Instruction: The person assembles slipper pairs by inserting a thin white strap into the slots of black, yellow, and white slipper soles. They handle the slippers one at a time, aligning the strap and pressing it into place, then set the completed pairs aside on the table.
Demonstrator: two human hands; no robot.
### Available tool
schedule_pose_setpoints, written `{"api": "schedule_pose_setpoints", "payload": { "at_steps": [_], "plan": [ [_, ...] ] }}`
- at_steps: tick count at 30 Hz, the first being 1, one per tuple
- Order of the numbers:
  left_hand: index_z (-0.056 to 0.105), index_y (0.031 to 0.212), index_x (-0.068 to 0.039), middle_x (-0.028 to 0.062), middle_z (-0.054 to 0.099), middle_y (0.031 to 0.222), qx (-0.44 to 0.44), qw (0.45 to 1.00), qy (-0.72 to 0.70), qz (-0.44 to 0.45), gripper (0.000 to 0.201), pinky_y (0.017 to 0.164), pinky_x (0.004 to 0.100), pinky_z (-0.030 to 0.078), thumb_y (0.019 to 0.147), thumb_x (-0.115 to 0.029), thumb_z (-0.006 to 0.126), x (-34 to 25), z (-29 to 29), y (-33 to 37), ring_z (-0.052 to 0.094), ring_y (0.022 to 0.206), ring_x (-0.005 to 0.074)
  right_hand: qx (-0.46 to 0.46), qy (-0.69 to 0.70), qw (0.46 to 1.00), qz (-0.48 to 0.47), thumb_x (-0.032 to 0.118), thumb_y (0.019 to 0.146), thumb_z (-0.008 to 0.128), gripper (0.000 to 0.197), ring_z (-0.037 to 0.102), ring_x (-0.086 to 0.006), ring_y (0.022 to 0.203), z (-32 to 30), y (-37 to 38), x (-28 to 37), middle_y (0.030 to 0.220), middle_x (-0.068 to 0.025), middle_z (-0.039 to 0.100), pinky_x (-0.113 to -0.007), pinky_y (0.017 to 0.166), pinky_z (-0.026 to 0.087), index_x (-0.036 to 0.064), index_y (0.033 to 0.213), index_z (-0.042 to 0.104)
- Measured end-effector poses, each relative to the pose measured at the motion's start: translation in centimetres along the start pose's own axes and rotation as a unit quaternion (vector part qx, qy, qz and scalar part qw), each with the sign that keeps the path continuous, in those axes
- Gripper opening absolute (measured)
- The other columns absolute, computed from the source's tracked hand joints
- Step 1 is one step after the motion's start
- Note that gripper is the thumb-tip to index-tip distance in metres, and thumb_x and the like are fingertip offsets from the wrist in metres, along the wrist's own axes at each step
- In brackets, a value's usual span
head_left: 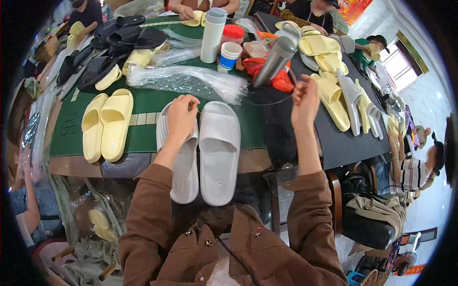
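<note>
A pair of grey slippers lies at the table's near edge, heels toward me: the left grey slipper (183,176) and the right grey slipper (219,148). My left hand (180,117) is over the left one's strap, fingers curled in; what they pinch, if anything, is hidden. Raised at the right, my right hand (305,97) has its fingers drawn together at the end of a thin plastic strand (267,104), which curves off leftward. Just beyond the slippers a bundle of clear plastic strands (191,83) is spread across the green mat (253,128).
A cream slipper pair (114,126) sits at left, black slippers (126,35) behind. A white bottle (213,35), paper cup (230,55), steel flask (275,62) and red plastic bag (282,82) stand beyond. More slippers (334,102) cover the right table; several people work around.
</note>
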State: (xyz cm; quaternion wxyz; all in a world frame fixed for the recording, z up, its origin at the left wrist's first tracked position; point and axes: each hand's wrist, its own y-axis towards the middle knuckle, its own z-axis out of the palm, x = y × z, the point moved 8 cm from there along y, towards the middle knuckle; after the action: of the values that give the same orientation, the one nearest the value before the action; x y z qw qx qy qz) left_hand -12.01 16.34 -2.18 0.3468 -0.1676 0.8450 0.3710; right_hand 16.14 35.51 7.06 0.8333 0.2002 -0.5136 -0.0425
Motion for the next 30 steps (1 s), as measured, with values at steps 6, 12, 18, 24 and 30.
{"api": "schedule_pose_setpoints", "payload": {
  "at_steps": [6, 12, 18, 24, 30],
  "plan": [
    [0.065, 0.085, -0.006, 0.0086, 0.062, 0.081, 0.017, 1.0, 0.016, -0.014, 0.006, 0.072, 0.0381, 0.046, 0.082, -0.006, 0.06, -0.3, -0.1, 0.1, 0.058, 0.079, 0.0262, -0.125, -0.305, 0.942, -0.054, 0.032, 0.102, 0.041, 0.036, 0.046, -0.0088, 0.072, -11.9, 3.0, 4.9, 0.091, -0.0034, 0.056, -0.026, 0.063, 0.037, 0.006, 0.109, 0.065],
    [0.066, 0.092, -0.005, 0.0092, 0.062, 0.09, -0.038, 0.997, -0.051, 0.049, 0.012, 0.077, 0.036, 0.046, 0.083, -0.002, 0.059, -3.4, -2.3, 0.9, 0.058, 0.086, 0.0264, -0.002, -0.609, 0.781, -0.137, 0.031, 0.095, 0.047, 0.035, 0.063, -0.0293, 0.098, -14.3, 6.1, 4.9, 0.102, -0.0154, 0.068, -0.04, 0.085, 0.045, 0.0069, 0.104, 0.07],
    [0.065, 0.099, -0.004, 0.0126, 0.06, 0.1, 0.023, 0.981, -0.028, 0.19, 0.02, 0.082, 0.0409, 0.045, 0.079, -0.002, 0.062, -12.7, -5.2, -3.0, 0.056, 0.092, 0.0314, 0.011, -0.676, 0.732, -0.082, 0.032, 0.09, 0.048, 0.033, 0.065, -0.0327, 0.095, -15.1, 7.6, 3.3, 0.098, -0.013, 0.07, -0.039, 0.081, 0.047, 0.0139, 0.101, 0.073],
    [0.061, 0.116, -0.011, 0.0172, 0.052, 0.115, 0.174, 0.971, 0.151, 0.064, 0.04, 0.088, 0.0452, 0.041, 0.077, -0.014, 0.07, -12.7, -6.3, -12.1, 0.05, 0.105, 0.0353, 0.094, -0.603, 0.791, -0.042, 0.026, 0.088, 0.053, 0.031, 0.066, -0.0202, 0.084, -13.6, 5.4, 4.7, 0.092, -0.0095, 0.072, -0.031, 0.078, 0.048, 0.0029, 0.095, 0.073],
    [0.05, 0.134, -0.011, 0.0273, 0.038, 0.135, 0.188, 0.95, 0.225, 0.104, 0.063, 0.1, 0.051, 0.034, 0.077, -0.027, 0.073, -10.3, -4.2, -14.0, 0.039, 0.123, 0.0451, 0.144, -0.589, 0.793, 0.055, 0.022, 0.093, 0.052, 0.03, 0.056, -0.0112, 0.072, -15.0, -1.2, 6.9, 0.081, -0.0046, 0.067, -0.026, 0.067, 0.042, -0.0003, 0.095, 0.072]
  ]
}}
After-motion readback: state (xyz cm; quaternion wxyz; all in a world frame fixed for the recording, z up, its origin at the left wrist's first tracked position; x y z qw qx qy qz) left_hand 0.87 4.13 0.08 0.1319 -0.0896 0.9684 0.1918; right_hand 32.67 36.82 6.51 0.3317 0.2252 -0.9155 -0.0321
